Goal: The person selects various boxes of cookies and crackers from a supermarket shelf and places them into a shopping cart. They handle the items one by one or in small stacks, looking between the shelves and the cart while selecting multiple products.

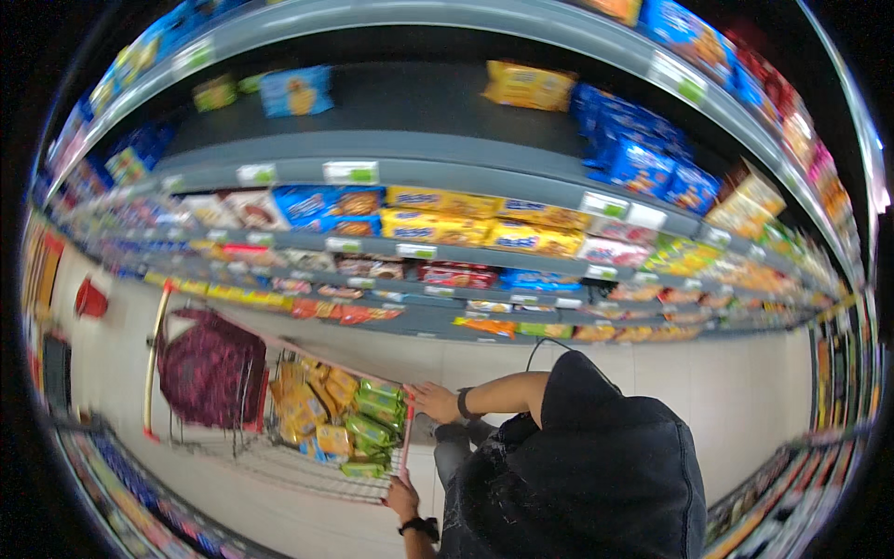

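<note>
A wire shopping cart [307, 482] stands before me, with packs in orange-yellow and green wrappers heaped at its near end. My right hand [434, 402] lies on the cart's red end rim, fingers stretched out. Lower down, my left hand [403, 495] is closed around the rim near the corner. Orange-yellow packs [297, 402] fill the part beyond the green packs [374, 430], with some blue wrappers below. A dark maroon bag [213, 367] sits at the cart's far end, by the pale handle bar [155, 363]. The picture is somewhat blurred.
Store shelves [447, 164] run along the top, holding yellow biscuit packs [436, 223], blue packs [639, 168] and other packaged goods. A red bucket-like container [91, 298] stands on the floor at far left. More stocked shelves [140, 496] curve along the lower left, and others [775, 489] at lower right.
</note>
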`<state>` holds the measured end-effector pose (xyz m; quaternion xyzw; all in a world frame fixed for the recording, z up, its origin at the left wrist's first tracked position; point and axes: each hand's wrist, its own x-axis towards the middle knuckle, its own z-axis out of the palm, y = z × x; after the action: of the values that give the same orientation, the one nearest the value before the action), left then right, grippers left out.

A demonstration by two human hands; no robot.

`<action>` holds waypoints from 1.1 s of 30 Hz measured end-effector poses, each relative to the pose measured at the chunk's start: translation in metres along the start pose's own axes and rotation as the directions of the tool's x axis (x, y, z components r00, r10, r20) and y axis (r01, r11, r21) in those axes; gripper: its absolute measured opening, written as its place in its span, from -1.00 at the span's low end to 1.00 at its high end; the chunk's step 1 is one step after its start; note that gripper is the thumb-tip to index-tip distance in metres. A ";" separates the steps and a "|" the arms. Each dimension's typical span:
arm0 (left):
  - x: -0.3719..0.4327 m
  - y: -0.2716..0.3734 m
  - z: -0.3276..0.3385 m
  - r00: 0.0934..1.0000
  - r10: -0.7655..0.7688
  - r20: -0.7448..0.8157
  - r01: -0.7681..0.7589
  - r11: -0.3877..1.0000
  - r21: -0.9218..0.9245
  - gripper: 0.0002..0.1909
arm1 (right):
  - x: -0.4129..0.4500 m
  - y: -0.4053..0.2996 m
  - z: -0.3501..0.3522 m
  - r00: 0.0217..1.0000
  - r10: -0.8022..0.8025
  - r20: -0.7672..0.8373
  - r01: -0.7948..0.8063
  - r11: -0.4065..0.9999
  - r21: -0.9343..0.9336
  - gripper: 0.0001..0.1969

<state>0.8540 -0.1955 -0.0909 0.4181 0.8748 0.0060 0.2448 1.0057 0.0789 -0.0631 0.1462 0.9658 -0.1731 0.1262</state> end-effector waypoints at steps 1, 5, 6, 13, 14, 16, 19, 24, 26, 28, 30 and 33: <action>-0.009 0.006 0.009 1.000 -0.003 0.010 0.003 1.000 -0.013 -0.48 | -0.012 -0.005 0.000 0.999 0.041 -0.009 -0.041 0.999 0.015 -0.25; -0.035 0.027 0.039 0.990 0.067 0.120 -0.071 0.997 0.026 -0.48 | -0.058 -0.010 0.011 0.978 0.154 0.144 -0.144 0.986 -0.080 -0.20; -0.040 0.031 0.044 0.985 0.033 0.168 -0.038 0.999 0.027 -0.48 | -0.067 -0.012 0.014 0.975 0.157 0.159 -0.151 0.987 -0.048 -0.19; -0.067 0.038 0.079 0.992 0.005 0.126 -0.014 0.997 0.072 -0.47 | -0.110 -0.008 0.012 0.975 0.122 0.185 -0.133 0.990 0.048 -0.18; -0.065 0.034 0.077 0.987 0.038 0.158 -0.036 0.999 -0.013 -0.46 | -0.111 -0.005 0.016 0.981 0.098 0.165 -0.109 0.992 0.057 -0.19; -0.053 0.017 0.079 0.973 0.092 0.211 -0.075 0.994 -0.085 -0.44 | -0.110 0.004 0.009 0.985 0.030 0.171 -0.054 0.989 0.138 -0.22; -0.015 0.016 0.037 0.859 0.296 0.417 -0.288 0.954 -0.083 -0.47 | -0.104 0.033 -0.016 0.996 -0.022 0.084 0.000 0.969 0.248 -0.34; 0.055 0.160 -0.120 0.762 0.647 0.004 -0.638 0.752 -0.165 -0.74 | -0.189 0.033 -0.188 0.778 -0.102 -0.620 0.491 0.714 0.499 -0.66; 0.008 0.307 -0.245 0.716 0.662 -0.221 -0.697 0.666 -0.264 -0.74 | -0.270 0.036 -0.276 0.580 -0.054 -0.813 0.516 0.797 0.315 -0.70; -0.016 0.399 -0.305 0.549 0.694 -0.466 -0.835 0.470 -0.285 -0.78 | -0.336 0.048 -0.324 0.358 -0.048 -0.933 0.303 0.950 0.067 -0.69; -0.041 0.478 -0.348 0.302 0.774 -0.556 -0.945 0.322 -0.066 -0.72 | -0.394 0.071 -0.352 0.252 0.023 -0.967 -0.067 0.998 0.007 -0.67; -0.068 0.555 -0.384 -0.003 0.819 -0.574 -0.960 0.159 0.232 -0.52 | -0.445 0.092 -0.385 0.167 0.105 -0.980 -0.403 0.915 0.029 -0.58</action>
<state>1.1276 0.1901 0.3949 0.8197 0.4170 0.3890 -0.0539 1.3730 0.1980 0.3902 0.3656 0.8034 0.0973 -0.4598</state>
